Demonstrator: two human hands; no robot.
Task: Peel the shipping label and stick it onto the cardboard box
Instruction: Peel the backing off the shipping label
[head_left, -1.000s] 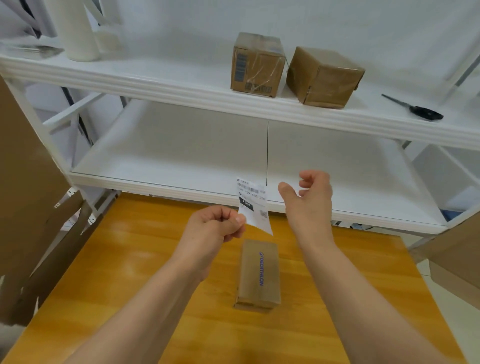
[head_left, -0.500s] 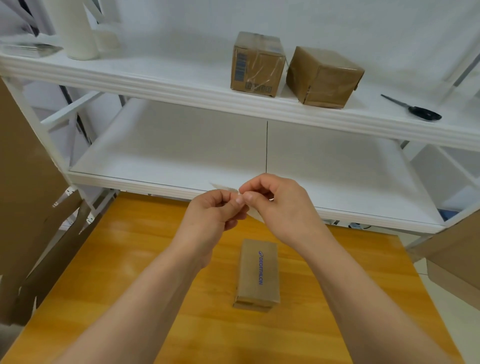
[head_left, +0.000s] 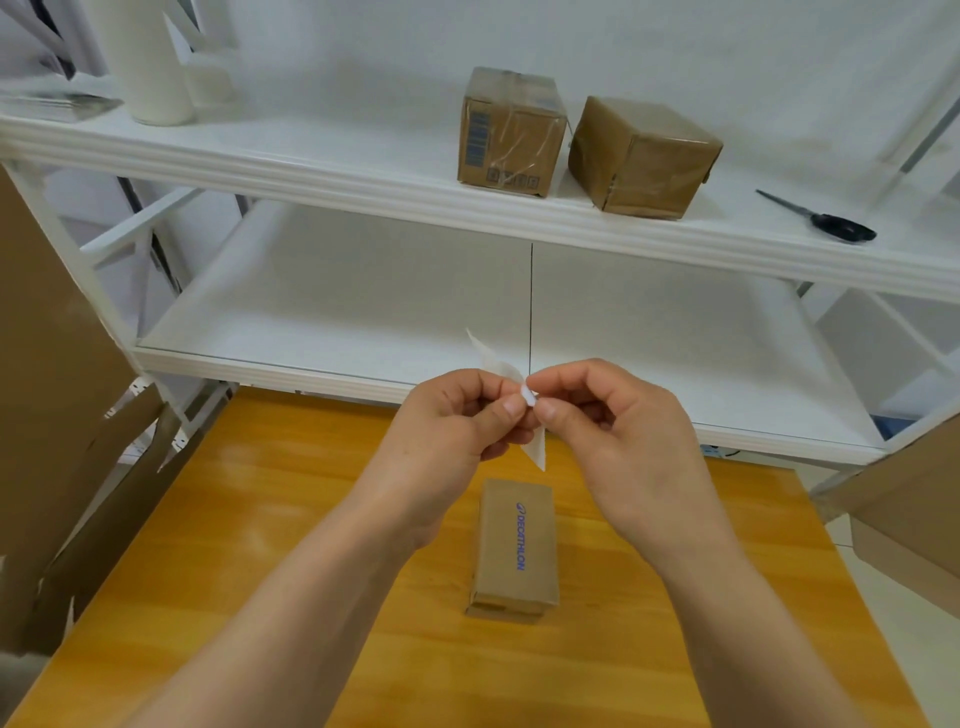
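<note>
Cardboard, plain and brown, makes the small box (head_left: 514, 545) that lies flat on the yellow wooden tabletop (head_left: 249, 545). It is closed, with blue print along its top, and what it holds cannot be seen. The white label (head_left: 537, 449) is held in the air above and behind the box, not touching it.

Both hands meet on the label. The left hand (head_left: 457, 421) pinches it between thumb and curled fingers. The right hand (head_left: 618, 415) pinches a small white corner just beside the left thumb. One end of the label sticks up behind the hands and the other hangs down toward the box. Whether the backing has parted from the label cannot be told.

Behind the tabletop stands a white shelf (head_left: 363, 171). On its upper board two closed boxes sit close together: a taped box (head_left: 511, 135) with a barcode, and a wrapped box (head_left: 641, 156) to its right. Scissors (head_left: 826, 221) lie well to their right, and a white roll (head_left: 150, 62) stands far left. Cardboard sheets (head_left: 47, 364) lean at the left edge.
</note>
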